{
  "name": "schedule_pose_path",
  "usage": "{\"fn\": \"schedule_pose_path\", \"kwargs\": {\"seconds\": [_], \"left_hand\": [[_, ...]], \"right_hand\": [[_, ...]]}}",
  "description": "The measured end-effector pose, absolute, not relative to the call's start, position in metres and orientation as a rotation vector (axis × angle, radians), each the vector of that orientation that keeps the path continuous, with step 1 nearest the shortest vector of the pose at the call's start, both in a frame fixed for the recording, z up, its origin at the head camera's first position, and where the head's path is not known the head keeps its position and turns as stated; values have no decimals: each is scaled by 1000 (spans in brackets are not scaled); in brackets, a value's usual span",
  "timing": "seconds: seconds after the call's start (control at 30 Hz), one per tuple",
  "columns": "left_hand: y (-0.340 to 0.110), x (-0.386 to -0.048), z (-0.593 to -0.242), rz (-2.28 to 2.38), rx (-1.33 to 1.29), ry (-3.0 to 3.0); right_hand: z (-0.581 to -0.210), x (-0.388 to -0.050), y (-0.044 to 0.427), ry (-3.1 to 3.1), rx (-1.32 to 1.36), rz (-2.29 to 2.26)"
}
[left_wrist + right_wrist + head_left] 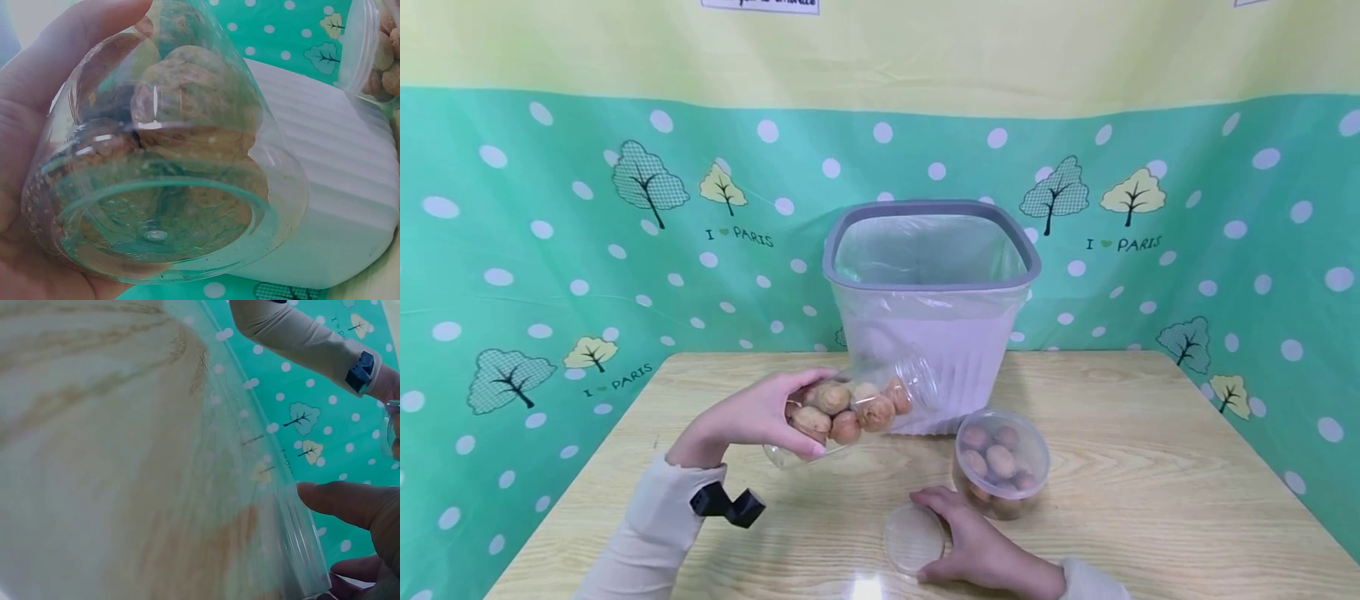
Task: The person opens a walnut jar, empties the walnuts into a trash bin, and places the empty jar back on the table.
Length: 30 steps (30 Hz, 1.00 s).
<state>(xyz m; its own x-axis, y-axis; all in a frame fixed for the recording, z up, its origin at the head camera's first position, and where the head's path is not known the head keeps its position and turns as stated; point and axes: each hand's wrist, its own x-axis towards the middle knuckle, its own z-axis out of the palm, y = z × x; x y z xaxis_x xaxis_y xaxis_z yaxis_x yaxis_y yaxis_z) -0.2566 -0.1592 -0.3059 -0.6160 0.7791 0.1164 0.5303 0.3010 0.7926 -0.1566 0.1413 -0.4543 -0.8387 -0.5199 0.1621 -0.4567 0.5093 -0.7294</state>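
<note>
Jar [867,408] tipped sideways, left grip [766,414] clamped round its body — to leave the mouth free, I'd guess — right grip [972,542] pinching the lid [912,540] by its rim.

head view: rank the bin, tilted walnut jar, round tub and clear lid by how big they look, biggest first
1. bin
2. walnut jar, long and tilted
3. round tub
4. clear lid, clearly smallest

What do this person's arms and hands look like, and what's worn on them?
The left hand and right hand wear no gloves. The left sleeve and right sleeve are pale and plain, ending near the wrists. A small, blocky black device sits at the left cuff.
</note>
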Motion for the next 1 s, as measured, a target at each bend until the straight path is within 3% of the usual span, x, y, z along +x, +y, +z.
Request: {"fn": "schedule_pose_path", "kwargs": {"seconds": [0.2, 0.5, 1.0], "left_hand": [[-162, -253, -293, 1201, 1230, 2334], [-161, -247, -273, 1166, 1224, 2354], [-152, -238, -224, 1112, 1157, 2506]], "right_hand": [[-445, -151, 143, 2635, -806, -1233], [-406, -149, 150, 2755, -1075, -1571], [-286, -185, 194, 2619, -623, -2509]]}}
